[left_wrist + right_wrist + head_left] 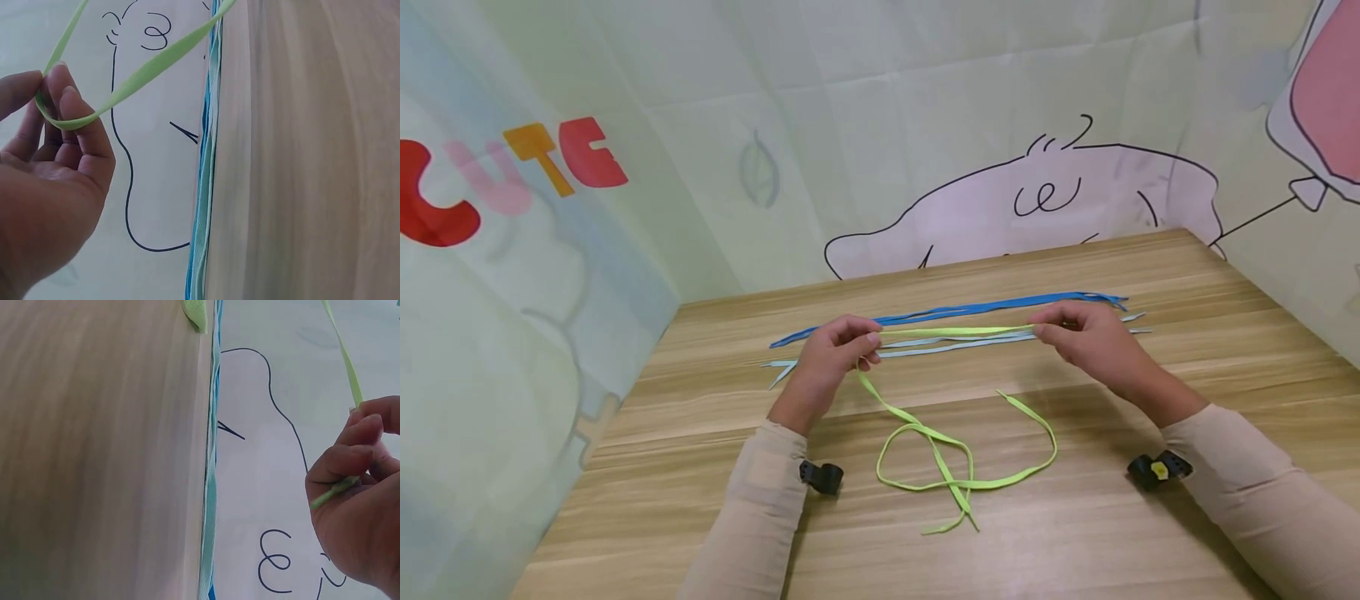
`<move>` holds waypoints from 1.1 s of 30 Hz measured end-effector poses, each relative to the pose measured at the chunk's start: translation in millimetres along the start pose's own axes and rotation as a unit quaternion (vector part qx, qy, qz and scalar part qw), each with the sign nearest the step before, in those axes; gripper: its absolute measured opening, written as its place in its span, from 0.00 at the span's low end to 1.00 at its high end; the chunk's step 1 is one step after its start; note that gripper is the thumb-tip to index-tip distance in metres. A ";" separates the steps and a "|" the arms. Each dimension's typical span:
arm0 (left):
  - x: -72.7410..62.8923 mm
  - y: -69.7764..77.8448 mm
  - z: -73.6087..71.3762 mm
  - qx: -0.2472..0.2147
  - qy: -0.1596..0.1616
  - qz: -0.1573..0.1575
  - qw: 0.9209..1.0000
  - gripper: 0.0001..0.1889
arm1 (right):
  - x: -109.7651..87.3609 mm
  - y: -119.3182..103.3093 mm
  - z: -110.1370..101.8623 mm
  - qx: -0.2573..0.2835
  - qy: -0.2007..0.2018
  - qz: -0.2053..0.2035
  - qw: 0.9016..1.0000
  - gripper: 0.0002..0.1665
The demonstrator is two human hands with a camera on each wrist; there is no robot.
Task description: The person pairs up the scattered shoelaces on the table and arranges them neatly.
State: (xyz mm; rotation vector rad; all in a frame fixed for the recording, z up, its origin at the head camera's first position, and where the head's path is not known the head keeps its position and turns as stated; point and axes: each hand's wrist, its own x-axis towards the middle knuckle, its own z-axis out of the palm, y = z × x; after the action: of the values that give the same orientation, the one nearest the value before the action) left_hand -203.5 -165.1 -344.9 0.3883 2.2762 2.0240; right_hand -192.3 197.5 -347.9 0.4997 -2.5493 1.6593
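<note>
A yellow-green shoelace [955, 332] is stretched nearly level between my two hands. The thumb and fingertips of my left hand [831, 362] pinch it, and its trailing part hangs down to the table. In the left wrist view the lace [153, 70] bends around the fingers. My right hand [1093, 346] grips the lace near one end; in the right wrist view its tip [325, 497] sticks out below the curled fingers. On the table in front of me, yellow-green lace [1015, 477] lies in a loop and crosses itself or a second lace; which one is hard to tell.
Blue shoelaces [985, 308] lie stretched across the back of the wooden table [700, 467]. Pale blue laces [925, 350] run alongside, nearer to me and partly behind the hands. A printed cloth [760, 100] hangs behind and beside the table.
</note>
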 end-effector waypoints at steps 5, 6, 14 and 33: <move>0.3 2.1 0.0 -0.004 0.019 -0.001 1.000 0.13 | -1.1 1.5 -3.6 0.010 0.002 0.001 1.000 0.16; 0.3 2.4 -0.3 -0.003 0.024 -0.002 1.000 0.13 | -1.2 1.7 -4.2 0.009 0.002 0.003 1.000 0.16; -0.1 1.3 -5.6 -0.011 0.040 0.006 0.999 0.13 | 0.1 2.4 -9.1 0.035 0.014 0.010 0.999 0.17; 0.4 5.2 -12.6 -0.050 0.048 0.042 0.997 0.13 | 3.3 1.0 -20.3 0.074 0.051 0.003 0.996 0.16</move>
State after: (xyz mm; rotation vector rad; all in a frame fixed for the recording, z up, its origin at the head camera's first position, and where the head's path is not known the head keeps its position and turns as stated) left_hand -205.9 -176.7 -338.0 0.3937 2.2365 2.2333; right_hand -198.3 215.4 -339.6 0.4052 -2.3726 1.8341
